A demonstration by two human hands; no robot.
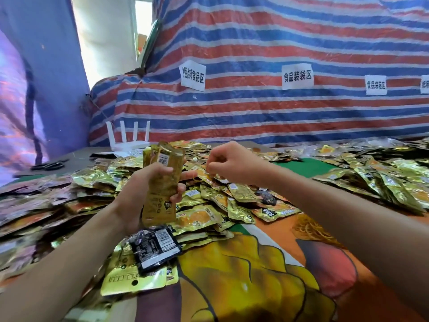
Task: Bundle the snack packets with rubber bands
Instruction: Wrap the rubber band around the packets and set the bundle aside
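Stack of gold foil snack packets (162, 180) is upright in my left hand (141, 194), fingers wrapped around its middle, thumb across the front. Top edges fan out a bit above the fist; a white barcode label shows near the top. Can't count how many packets are in the stack.

My right hand (232, 166) is just right of the stack, fingertips pinched tight on a thin yellow rubber band (204, 176). The band runs from that pinch toward my left fingertips; it's thin and partly blurred, so I can't tell whether it loops a finger or only touches it.

Below and around both hands: loose pile of gold and orange foil packets (209, 205) spread over the flower-print tablecloth (267, 275). One black foil packet (154, 248) lies on the pile just under my left wrist.

Far edge of the table: white four-antenna router (128, 140), dark scissors (50, 165) at left, blurred. Behind it, red-white-blue striped tarp (278, 108) with white paper signs (192, 75). My right forearm is cut off by the frame's right edge.
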